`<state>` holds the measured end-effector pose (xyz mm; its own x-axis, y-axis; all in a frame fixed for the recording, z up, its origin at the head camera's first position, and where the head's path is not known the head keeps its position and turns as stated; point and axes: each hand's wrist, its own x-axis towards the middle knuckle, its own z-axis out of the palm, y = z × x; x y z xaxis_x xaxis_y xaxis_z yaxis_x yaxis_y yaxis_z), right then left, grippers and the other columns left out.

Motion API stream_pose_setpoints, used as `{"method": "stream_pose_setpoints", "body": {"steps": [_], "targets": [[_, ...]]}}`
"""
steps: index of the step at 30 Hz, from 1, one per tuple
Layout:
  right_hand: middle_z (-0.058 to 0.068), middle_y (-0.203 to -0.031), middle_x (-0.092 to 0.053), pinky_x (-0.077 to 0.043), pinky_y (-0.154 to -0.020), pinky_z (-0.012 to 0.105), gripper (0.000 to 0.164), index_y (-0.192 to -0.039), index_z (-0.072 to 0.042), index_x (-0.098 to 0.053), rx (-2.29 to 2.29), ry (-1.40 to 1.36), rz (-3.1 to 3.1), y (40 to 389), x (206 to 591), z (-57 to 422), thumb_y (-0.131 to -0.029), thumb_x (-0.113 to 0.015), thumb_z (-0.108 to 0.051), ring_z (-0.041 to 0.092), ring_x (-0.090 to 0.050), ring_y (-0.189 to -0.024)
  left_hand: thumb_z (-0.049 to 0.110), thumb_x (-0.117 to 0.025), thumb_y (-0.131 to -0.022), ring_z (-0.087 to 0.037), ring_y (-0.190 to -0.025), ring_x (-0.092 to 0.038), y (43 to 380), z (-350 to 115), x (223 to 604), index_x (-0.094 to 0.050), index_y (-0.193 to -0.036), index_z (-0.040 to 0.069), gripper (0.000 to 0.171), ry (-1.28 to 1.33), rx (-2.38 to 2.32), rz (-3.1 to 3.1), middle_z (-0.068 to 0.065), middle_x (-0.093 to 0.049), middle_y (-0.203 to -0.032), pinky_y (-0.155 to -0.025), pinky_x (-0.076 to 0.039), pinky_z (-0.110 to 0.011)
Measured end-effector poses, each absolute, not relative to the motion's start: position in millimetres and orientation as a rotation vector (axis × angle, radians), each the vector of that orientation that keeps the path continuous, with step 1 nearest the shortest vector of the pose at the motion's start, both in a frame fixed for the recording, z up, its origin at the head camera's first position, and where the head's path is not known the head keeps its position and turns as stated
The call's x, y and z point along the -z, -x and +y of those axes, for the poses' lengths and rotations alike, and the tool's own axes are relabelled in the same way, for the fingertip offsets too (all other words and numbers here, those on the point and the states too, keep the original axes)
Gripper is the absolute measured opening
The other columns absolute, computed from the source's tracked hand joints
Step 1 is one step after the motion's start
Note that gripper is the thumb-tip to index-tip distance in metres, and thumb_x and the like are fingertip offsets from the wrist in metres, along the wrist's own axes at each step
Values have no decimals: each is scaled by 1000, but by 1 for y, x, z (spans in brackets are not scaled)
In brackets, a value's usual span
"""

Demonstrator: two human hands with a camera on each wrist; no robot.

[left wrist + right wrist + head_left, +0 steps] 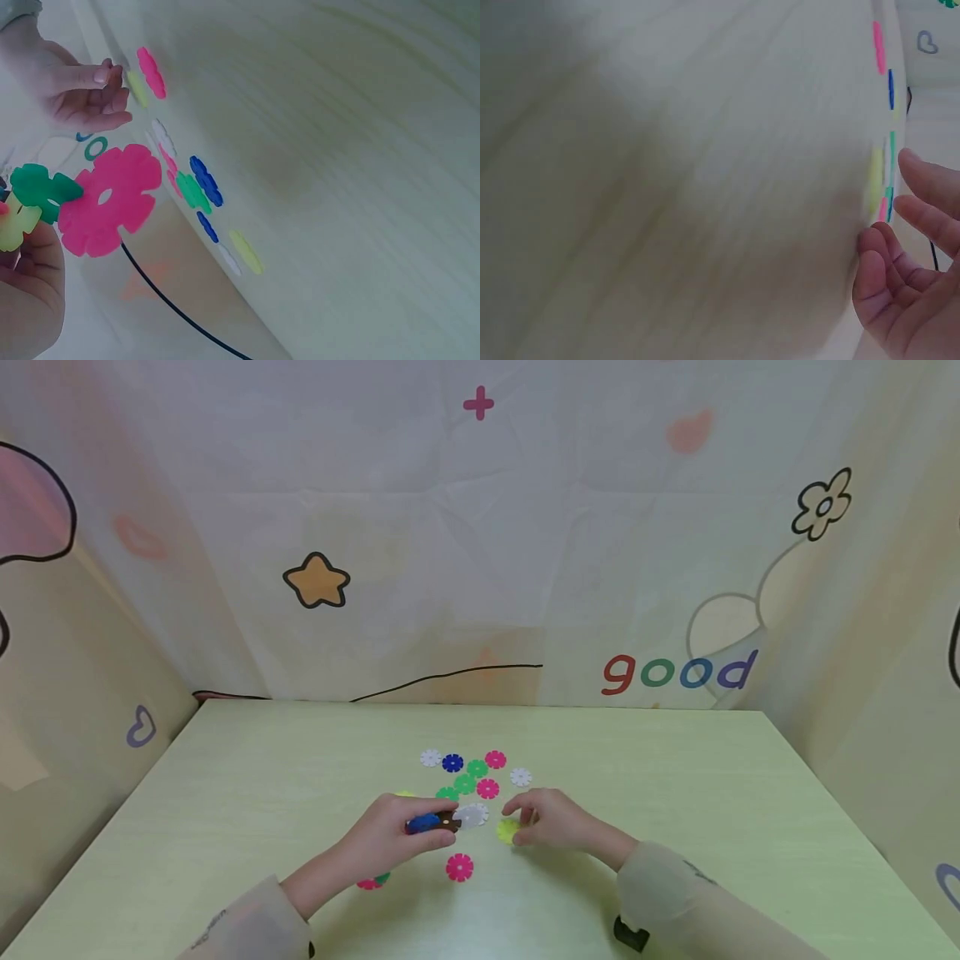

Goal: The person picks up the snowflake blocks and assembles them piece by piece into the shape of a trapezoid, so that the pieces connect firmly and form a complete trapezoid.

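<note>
My left hand (pixel 393 831) grips a joined cluster of plastic flower discs. Its blue disc (pixel 423 823) shows between thumb and fingers in the head view, while a pink disc (pixel 112 199), a green disc (pixel 45 191) and a yellow disc (pixel 19 223) stick out in the left wrist view. My right hand (pixel 558 820) hovers low over the table, fingers loosely bent and apart, holding nothing. By its thumb lies a yellow disc (pixel 507 832); in the right wrist view the fingertips look clear of it. White discs (pixel 472 815) show just beyond the left fingertips.
Loose discs lie scattered behind the hands, among them green (pixel 465 784), pink (pixel 496 760), dark blue (pixel 452 763) and white (pixel 521 777). Another pink disc (pixel 460 867) lies nearer the front. Printed curtains (pixel 420 568) stand around the pale table (pixel 675 793).
</note>
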<state>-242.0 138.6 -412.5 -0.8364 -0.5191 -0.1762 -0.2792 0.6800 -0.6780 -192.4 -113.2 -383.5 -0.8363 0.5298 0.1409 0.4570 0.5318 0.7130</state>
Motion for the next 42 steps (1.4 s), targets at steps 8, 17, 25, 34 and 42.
{"method": "stream_pose_setpoints", "body": {"steps": [8, 17, 25, 34, 42], "targets": [[0, -75, -53, -40, -62, 28, 25, -94, -9, -62, 770, 649, 2642, 248, 421, 131, -71, -72, -13, 16, -46, -69, 45, -57, -79, -18, -92, -62, 194, -116, 386, -60, -116, 12, 50, -885, -1169, 2691, -5, -66, -104, -68, -47, -14], [0, -74, -51, -42, -63, 28, 17, -78, -10, -52, 883, 635, 2640, 240, 417, 130, -74, -64, 2, 16, -45, -70, 46, -58, -78, -18, -90, -62, 196, -116, 388, -60, -115, 13, 50, -869, -1195, 2670, -6, -66, -102, -65, -48, -15], [2, -78, -57, -47, -62, 21, 7, -83, -7, -57, 1211, 670, 2569, 229, 399, 131, -80, -62, -4, 14, -50, -71, 46, -58, -78, -12, -81, -63, 196, -115, 389, -61, -113, 12, 48, -843, -1221, 2653, -6, -67, -100, -62, -48, -16], [10, -86, -63, -50, -64, 21, 13, -92, -5, -63, 1482, 681, 2496, 210, 375, 124, -80, -64, -9, 18, -59, -73, 42, -59, -79, -11, -84, -64, 194, -114, 388, -61, -114, 13, 46, -824, -1292, 2605, -5, -67, -99, -66, -49, -15], [13, -84, -62, -52, -61, 29, 23, -100, 0, -63, 1509, 627, 2364, 210, 370, 125, -80, -63, -11, 28, -60, -71, 46, -58, -76, -9, -86, -63, 192, -113, 386, -61, -114, 17, 47, -871, -1254, 2629, 1, -68, -96, -68, -48, -15]]}}
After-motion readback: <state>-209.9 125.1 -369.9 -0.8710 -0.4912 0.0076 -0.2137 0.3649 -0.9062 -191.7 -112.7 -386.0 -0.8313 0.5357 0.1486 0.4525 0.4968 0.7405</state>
